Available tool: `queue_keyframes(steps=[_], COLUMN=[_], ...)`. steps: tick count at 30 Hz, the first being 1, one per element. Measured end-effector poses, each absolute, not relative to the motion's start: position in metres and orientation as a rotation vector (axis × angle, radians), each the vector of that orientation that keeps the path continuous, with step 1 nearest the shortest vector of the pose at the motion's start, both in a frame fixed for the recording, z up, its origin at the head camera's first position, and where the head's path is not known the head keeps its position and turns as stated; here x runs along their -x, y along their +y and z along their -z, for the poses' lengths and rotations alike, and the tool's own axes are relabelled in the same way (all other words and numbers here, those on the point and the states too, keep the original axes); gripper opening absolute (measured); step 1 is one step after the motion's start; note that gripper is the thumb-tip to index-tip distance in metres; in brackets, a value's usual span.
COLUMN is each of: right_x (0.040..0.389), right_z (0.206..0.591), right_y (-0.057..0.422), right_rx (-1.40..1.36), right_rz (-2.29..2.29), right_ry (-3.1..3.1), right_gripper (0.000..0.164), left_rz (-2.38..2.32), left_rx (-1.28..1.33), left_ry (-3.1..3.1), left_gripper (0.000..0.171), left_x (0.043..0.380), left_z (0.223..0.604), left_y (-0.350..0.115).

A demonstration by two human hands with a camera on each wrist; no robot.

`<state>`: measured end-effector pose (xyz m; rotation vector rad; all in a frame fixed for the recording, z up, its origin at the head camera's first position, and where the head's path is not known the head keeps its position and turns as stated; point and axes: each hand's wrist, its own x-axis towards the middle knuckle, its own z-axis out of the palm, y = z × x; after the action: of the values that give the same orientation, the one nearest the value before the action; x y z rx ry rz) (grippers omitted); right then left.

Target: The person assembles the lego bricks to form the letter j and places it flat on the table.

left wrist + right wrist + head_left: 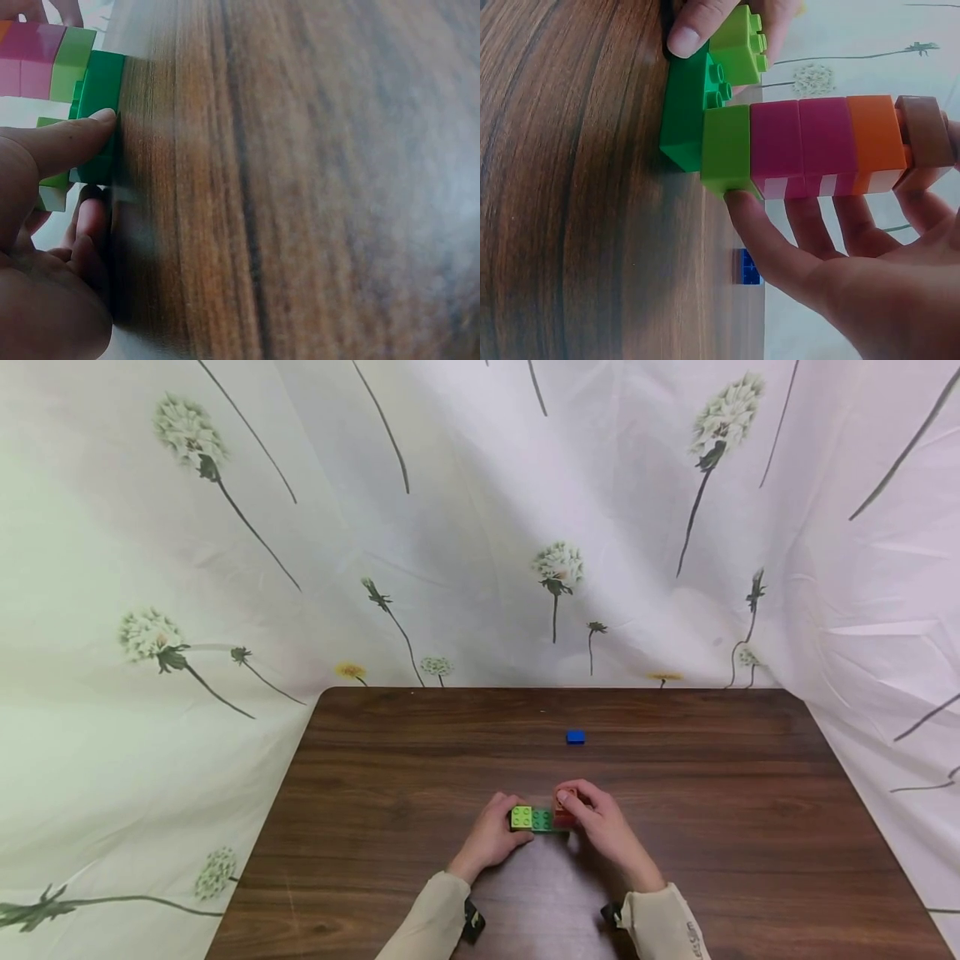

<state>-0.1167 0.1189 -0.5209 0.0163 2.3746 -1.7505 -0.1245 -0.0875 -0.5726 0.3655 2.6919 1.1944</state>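
A long green toy building brick lies on the table, and my left hand pinches it at one end, thumb along its side. On that end sits a lime brick. At the other end rises a tower: a lime brick at the bottom, then two magenta bricks, an orange brick and a brown brick on top. The brown one sits tilted, with a gap over the orange. My right hand grips the tower, fingers along its side and thumb over the top.
Farther back on the dark wooden table lies a small blue brick. A white cloth printed with flowers hangs behind the table and at its sides.
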Motion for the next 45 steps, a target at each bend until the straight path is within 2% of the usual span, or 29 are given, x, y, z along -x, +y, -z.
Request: queue_keyframes(steps=[19,25,32,38,45], right_x=[0.117,0.117,0.110,0.118,0.118], right_z=[0.529,0.529,0.498,0.525,0.526], right_y=[0.123,0.125,0.121,0.124,0.126], right_rx=[0.058,0.099,0.169,0.190,0.231], right_rz=[1.786,1.776,1.713,1.699,1.682], right_ry=[2.387,2.373,2.409,2.474,2.491], right_gripper=[0.023,0.030,0.025,0.023,0.025], left_rz=[-1.179,-1.191,-1.191,-1.195,-1.190], left_rx=[-0.366,-0.374,-0.381,-0.379,-0.380], left_ry=[2.693,2.701,2.713,2.713,2.717], left_gripper=[0.034,0.035,0.035,0.036,0.036], left_x=[0.124,0.125,0.126,0.126,0.126], left_z=[0.572,0.571,0.573,0.574,0.574], left_y=[-0.087,-0.086,-0.087,-0.087,-0.087])
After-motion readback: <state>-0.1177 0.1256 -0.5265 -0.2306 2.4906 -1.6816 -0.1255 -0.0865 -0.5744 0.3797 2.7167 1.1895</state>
